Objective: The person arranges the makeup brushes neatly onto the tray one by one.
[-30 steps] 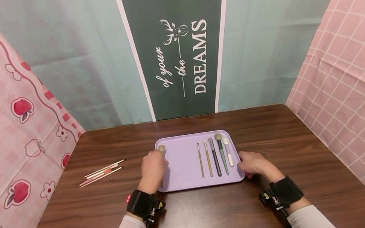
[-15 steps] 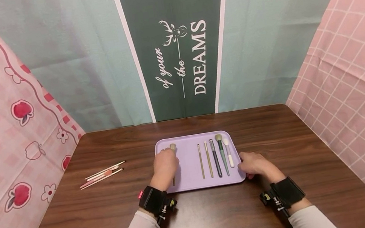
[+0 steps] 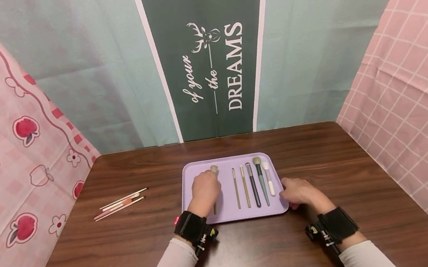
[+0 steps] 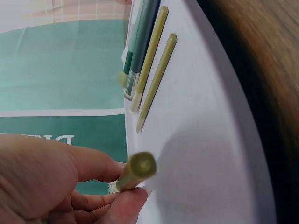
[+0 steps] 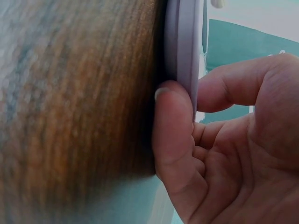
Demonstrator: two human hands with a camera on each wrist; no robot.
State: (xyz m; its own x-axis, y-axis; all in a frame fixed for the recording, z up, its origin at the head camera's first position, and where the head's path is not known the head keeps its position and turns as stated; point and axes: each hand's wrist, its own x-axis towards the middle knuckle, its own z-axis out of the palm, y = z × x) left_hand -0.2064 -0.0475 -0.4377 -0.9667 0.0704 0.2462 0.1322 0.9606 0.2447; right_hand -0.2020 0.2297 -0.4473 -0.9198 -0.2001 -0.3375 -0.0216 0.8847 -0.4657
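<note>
My left hand (image 3: 206, 191) pinches a makeup brush (image 4: 140, 168) with an olive handle between thumb and fingers, over the left half of a lilac tray (image 3: 227, 196). The brush's fluffy head (image 3: 214, 168) points away from me, its handle end toward me. In the tray's right half several brushes lie side by side: a thin olive brush (image 3: 236, 188), a second olive one (image 3: 245, 187), a dark brush (image 3: 253, 186), a green brush (image 3: 261, 179) and a white-and-lilac one (image 3: 269, 180). My right hand (image 3: 300, 191) grips the tray's right rim (image 5: 187, 46), thumb and fingers on either side.
Several slim makeup brushes (image 3: 120, 203), pink and cream, lie in a loose bunch on the dark wooden table (image 3: 132, 250) left of the tray. Behind the table hangs a green curtain (image 3: 217, 124); patterned pink cloths flank both sides.
My left hand has moved right with the olive-handled brush, from the tray's left rim toward the row of brushes. The right hand stays at the tray's right edge.
</note>
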